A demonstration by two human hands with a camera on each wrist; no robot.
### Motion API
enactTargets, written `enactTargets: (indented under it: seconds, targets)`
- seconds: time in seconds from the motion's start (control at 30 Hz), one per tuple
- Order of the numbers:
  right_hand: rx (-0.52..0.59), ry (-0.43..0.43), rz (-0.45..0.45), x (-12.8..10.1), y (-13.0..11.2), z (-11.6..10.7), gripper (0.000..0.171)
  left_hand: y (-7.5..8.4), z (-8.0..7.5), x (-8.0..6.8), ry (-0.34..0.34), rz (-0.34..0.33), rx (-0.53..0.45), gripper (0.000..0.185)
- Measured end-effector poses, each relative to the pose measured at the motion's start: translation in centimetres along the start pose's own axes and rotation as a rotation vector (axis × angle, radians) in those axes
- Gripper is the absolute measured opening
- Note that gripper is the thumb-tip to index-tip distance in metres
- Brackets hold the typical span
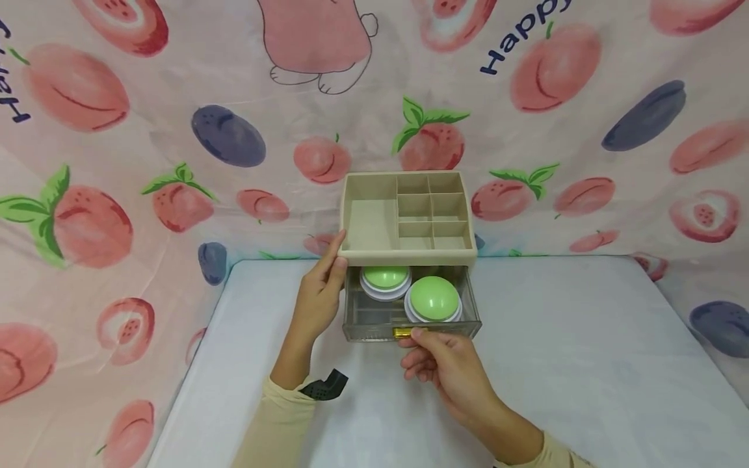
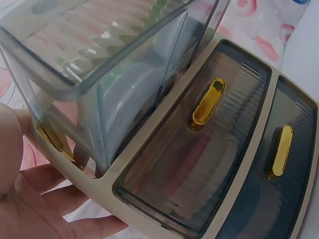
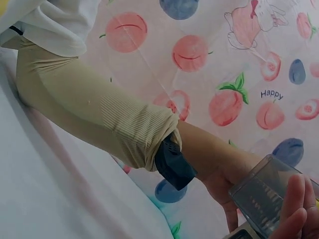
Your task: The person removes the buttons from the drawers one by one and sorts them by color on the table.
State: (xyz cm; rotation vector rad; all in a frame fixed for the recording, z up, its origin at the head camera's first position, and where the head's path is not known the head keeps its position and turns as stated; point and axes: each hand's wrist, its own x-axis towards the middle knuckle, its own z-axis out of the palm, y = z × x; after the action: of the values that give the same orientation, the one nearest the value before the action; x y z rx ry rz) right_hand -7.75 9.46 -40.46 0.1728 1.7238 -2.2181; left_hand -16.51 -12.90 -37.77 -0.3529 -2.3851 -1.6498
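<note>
A beige desktop organizer (image 1: pixel 407 258) has a compartmented top tray and smoky clear drawers with gold handles. Its top drawer (image 1: pixel 374 333) is pulled out, and two round white containers with green domed lids (image 1: pixel 434 299) sit inside. The left hand (image 1: pixel 318 296) rests against the organizer's left side with straight fingers, the thumb near the front corner. At the drawer's front, the right hand (image 1: pixel 449 370) pinches the gold handle (image 1: pixel 402 333) between thumb and forefinger. Lower down, a middle drawer (image 2: pixel 184 164) and a bottom drawer (image 2: pixel 271 199) are closed in the left wrist view.
The organizer stands on a white table (image 1: pixel 585 364), close to a fruit-printed cloth backdrop (image 1: pixel 363 130). A black strap (image 1: pixel 325 385) sticks out from the left sleeve cuff (image 1: pixel 281 409). The tray compartments (image 1: pixel 414 208) on top hold nothing visible.
</note>
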Motion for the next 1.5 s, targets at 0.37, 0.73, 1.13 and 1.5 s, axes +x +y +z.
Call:
enactTargets:
  seconds: [0.37, 0.73, 1.13, 1.5]
  targets:
    - [-0.006, -0.066, 0.021, -1.2, 0.6, 0.1, 0.032, 0.1, -0.2, -0.1, -0.002, -0.003, -0.015, 0.046]
    - [-0.018, -0.137, 0.009, -1.8, 0.9, -0.3, 0.030, -0.2, -0.3, 0.1, 0.008, 0.011, -0.009, 0.047]
    - [0.000, -0.153, 0.008, -2.3, 1.1, -0.5, 0.028, -0.2, 0.0, 0.0, 0.000, 0.013, -0.006, 0.047]
    - [-0.008, -0.152, 0.006, -2.1, 1.3, -0.1, 0.031, -0.3, -0.1, 0.1, 0.007, 0.022, -0.005, 0.047]
